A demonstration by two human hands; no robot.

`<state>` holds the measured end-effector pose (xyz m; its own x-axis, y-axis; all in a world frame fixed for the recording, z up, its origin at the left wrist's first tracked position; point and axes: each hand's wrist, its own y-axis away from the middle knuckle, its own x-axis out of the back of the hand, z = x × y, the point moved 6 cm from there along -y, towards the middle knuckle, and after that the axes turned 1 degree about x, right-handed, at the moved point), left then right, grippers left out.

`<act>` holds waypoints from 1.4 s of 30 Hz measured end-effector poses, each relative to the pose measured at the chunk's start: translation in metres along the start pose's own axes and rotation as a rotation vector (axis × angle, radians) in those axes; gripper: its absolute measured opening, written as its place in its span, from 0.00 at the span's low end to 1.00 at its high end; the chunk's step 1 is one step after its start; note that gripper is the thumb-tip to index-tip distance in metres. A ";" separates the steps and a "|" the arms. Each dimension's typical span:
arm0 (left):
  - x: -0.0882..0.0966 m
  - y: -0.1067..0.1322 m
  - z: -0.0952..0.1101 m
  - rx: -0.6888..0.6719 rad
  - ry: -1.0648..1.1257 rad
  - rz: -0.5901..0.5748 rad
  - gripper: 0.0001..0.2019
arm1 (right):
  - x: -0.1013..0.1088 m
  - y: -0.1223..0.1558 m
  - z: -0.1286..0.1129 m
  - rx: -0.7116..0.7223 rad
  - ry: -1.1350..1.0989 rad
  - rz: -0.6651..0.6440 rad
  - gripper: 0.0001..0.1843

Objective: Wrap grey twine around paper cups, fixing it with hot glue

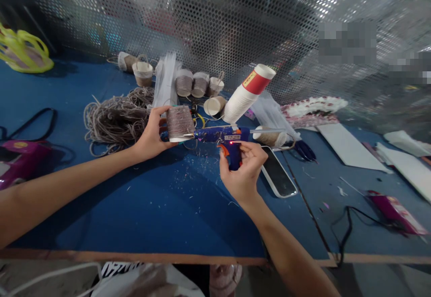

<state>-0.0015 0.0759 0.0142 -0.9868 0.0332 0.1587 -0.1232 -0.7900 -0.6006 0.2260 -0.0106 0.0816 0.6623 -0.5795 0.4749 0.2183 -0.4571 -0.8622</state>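
Behind glue gun [215, 134], stacked cups [241, 100]

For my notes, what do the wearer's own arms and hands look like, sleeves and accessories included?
Both the left hand and right hand are ungloved, with no ring, watch or bracelet visible. The left forearm and right forearm are bare; no sleeve shows.

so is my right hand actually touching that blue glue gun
Touching. The head view shows the right hand closed on the blue glue gun at its handle.
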 end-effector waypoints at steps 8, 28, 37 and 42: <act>0.001 0.000 0.000 -0.007 0.004 0.008 0.42 | 0.003 -0.001 0.002 -0.010 0.040 0.009 0.29; 0.002 0.000 -0.001 0.014 0.128 0.021 0.41 | 0.007 -0.003 0.007 -0.048 0.046 0.023 0.27; 0.002 -0.002 0.005 -0.051 0.145 0.030 0.40 | 0.007 -0.001 0.011 -0.059 0.064 0.048 0.27; 0.001 -0.001 0.009 -0.034 0.121 0.030 0.39 | 0.007 -0.001 0.013 -0.063 0.085 0.038 0.27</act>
<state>-0.0012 0.0710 0.0220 -0.9953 0.0850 0.0460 -0.0949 -0.7703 -0.6305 0.2395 -0.0058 0.0834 0.6056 -0.6513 0.4572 0.1466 -0.4734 -0.8686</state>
